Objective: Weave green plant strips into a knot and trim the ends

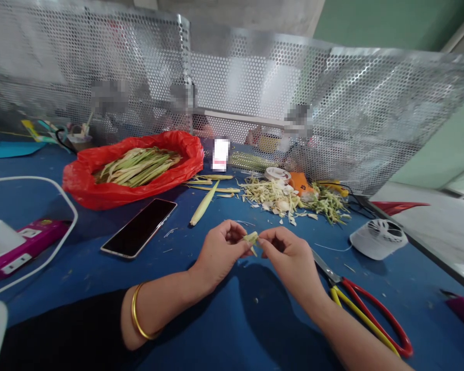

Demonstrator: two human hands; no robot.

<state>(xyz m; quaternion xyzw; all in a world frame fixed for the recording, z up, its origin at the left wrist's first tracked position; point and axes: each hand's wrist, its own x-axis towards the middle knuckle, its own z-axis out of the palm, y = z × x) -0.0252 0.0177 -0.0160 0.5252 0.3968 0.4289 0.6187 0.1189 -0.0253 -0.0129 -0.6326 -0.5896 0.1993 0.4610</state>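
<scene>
Pinched between fingertips of left hand (220,252) and right hand (290,257): short pale-green leaf strip (251,238), both hands closed narrow on it, just above blue surface (224,330), mid-frame. Seems light, thin, pliable, fibrous; probably creases or splits along grain under hard pull. Best held at ends with thumb and forefinger pads. Beside right wrist: red-and-yellow scissors (365,309). Behind: red bag of strips (131,170), phone (139,226), trimmings pile (282,198).

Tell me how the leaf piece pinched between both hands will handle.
The leaf piece, pinched between left hand and right hand, is probably very light. It looks thin and flat, so likely bendy and unlikely to roll. Scraps piled nearby suggest it tears easily.
</scene>
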